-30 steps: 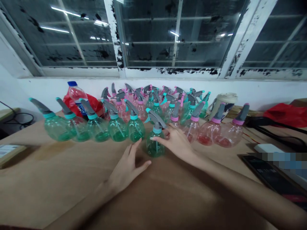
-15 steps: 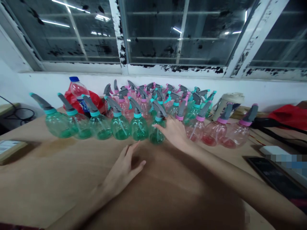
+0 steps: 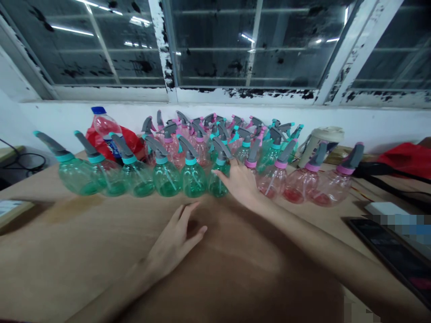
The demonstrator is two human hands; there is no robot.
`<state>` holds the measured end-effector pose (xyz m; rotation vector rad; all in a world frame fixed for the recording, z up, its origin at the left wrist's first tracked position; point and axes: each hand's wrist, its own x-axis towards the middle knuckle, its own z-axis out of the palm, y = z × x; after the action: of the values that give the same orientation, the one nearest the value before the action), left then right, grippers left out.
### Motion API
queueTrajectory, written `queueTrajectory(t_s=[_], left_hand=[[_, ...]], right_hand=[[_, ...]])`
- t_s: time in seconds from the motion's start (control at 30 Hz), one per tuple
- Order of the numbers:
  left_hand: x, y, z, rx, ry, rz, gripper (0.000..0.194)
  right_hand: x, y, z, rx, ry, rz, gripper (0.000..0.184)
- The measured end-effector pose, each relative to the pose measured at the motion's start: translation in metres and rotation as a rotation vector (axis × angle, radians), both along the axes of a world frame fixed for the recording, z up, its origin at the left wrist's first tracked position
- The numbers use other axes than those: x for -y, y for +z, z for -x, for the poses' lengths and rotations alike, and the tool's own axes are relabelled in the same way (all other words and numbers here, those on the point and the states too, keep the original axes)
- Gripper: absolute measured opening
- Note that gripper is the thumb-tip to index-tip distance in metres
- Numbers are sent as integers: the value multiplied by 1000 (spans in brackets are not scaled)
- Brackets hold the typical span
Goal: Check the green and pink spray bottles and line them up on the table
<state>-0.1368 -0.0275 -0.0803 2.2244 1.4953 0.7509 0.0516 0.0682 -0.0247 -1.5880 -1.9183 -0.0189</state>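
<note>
My right hand (image 3: 243,184) is at the right side of a green spray bottle (image 3: 219,183), its thumb across the front and its fingers partly hidden by the grey trigger head. The bottle stands upright, with a turquoise collar and a little liquid inside. My left hand (image 3: 175,237) hovers over the table in front of the row, thumb and fingers apart, holding nothing. Nearest to it are another green spray bottle (image 3: 194,179) and a similar green one (image 3: 167,179). Just right of my right hand stands a pink spray bottle (image 3: 272,181), partly covered by it.
Behind the front row crowd several pink and green spray bottles. A blue-capped plastic bottle (image 3: 105,123) stands by a red bag (image 3: 134,146) at back left. A beige container (image 3: 319,143) is at back right. A dark phone (image 3: 387,251) lies on the table (image 3: 84,251) at right.
The green spray bottle at my right hand has shifted slightly back, into line with its neighbours. My left hand keeps nearly the same pose. The view has shifted a little.
</note>
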Motion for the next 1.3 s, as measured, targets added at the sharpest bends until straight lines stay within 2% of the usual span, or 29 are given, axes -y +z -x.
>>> queueTrajectory(t_s=[0.17, 0.3, 0.4, 0.5, 0.67, 0.8, 0.9, 1.0, 1.1, 1.23, 1.3], left_hand=[[0, 6, -5, -26, -15, -20, 45], [-3, 13, -17, -41, -33, -32, 44], [-6, 16, -32, -20, -56, -6, 43], [-7, 18, -51, 9, -91, 6, 42], [0, 19, -67, 10, -134, -2, 43], [12, 25, -65, 20, -114, 40, 41], [19, 30, -64, 53, -105, 45, 36], [18, 31, -67, 78, -81, 39, 34], [10, 27, -74, 100, -64, 22, 46], [4, 24, -89, 103, -91, 62, 78], [6, 24, -97, 118, -138, 93, 80]], right_hand=[[29, 4, -25, -25, 67, -5, 61], [59, 4, -64, -51, 98, 88, 42], [67, 4, -88, -46, 26, 109, 34], [56, 4, -95, -12, -84, 71, 41], [18, 5, -77, 5, -163, 57, 61], [2, 4, -63, 3, -182, 94, 55], [8, 3, -65, -2, -150, 120, 52], [26, 5, -77, -11, -63, 154, 54], [48, 9, -93, -17, 97, 193, 47], [73, 16, -114, -130, 507, 293, 34], [81, 20, -122, -189, 659, 377, 31]])
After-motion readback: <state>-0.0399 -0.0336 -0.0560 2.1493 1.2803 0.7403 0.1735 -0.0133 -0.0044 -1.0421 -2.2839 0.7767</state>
